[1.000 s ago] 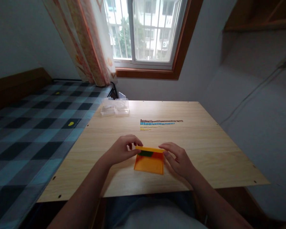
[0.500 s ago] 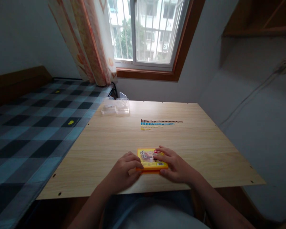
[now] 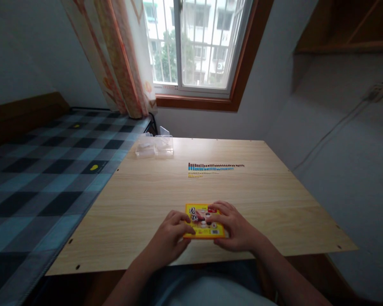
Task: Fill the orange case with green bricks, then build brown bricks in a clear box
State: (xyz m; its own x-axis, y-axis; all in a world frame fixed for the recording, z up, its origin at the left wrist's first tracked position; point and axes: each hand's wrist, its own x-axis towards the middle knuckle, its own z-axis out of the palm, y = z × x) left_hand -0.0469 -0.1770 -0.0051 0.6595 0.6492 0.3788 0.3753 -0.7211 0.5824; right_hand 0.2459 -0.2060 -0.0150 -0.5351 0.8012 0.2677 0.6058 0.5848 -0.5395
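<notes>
A flat yellow board game box [image 3: 204, 229] with an orange edge lies between my hands near the table's front. Its top carries large characters and a picture of round black and white pieces. My left hand [image 3: 172, 236] is closed on the left side, fingers over the top and thumb at the front edge. Gripping the right side, my right hand [image 3: 234, 225] lays its fingers across the top, with the thumb low at the front corner. Beyond the box, rows of tiny brown, blue and yellow pieces [image 3: 210, 168] are lined up by size on the wooden table [image 3: 140, 182].
Clear plastic cases [image 3: 155, 146], their lids raised, stand at the table's far left corner. A bed with a checked cover [image 3: 60, 170] adjoins the left side. The window [image 3: 198, 46] and curtain [image 3: 121, 59] are behind; a cable [image 3: 332, 131] hangs along the right wall.
The box's top now faces me more, and less of its orange front side shows. Both hands keep their hold. The whole view has shifted slightly, with things lower in the picture.
</notes>
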